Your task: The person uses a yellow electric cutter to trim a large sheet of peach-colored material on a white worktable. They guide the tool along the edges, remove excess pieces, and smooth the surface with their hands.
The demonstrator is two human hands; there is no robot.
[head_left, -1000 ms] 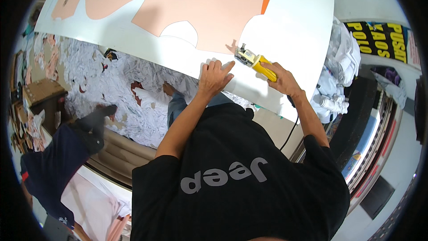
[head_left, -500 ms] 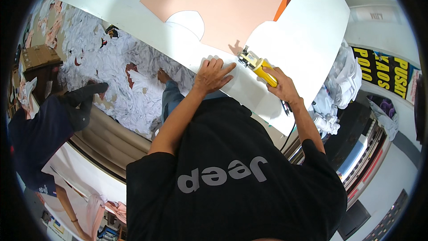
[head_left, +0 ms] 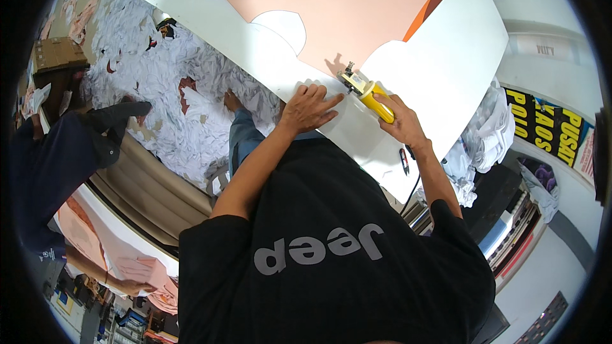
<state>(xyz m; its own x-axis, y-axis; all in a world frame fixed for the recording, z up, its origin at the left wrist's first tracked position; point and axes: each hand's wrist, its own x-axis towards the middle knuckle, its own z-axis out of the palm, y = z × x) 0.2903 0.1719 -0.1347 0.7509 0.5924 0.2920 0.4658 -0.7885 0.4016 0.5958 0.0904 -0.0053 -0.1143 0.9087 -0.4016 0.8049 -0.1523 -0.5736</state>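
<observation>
My right hand [head_left: 403, 121] is wrapped round the yellow handle of an electric fabric cutter [head_left: 376, 102]. The cutter's metal head points away to the left, at the near end of a peach garment panel [head_left: 344, 9] printed on a white sheet [head_left: 446, 44]. Flat on the sheet's near margin lies my left hand [head_left: 310, 109], fingers stretched and the index reaching toward the cutter head. It holds nothing. Whether the blade touches the sheet cannot be made out.
A small red and black tool [head_left: 404, 162] lies near the table's edge by the cord [head_left: 413, 194]. White scraps [head_left: 172, 99] cover the floor at left. A co-worker [head_left: 48, 172] leans over peach cloth [head_left: 150, 274] at lower left. White bundles [head_left: 491, 127] stand at right.
The printed panel sits slightly lower and further right in view. My hands stay near the same places, the cutter still in the right. The co-worker's arm has swung onto the peach cloth.
</observation>
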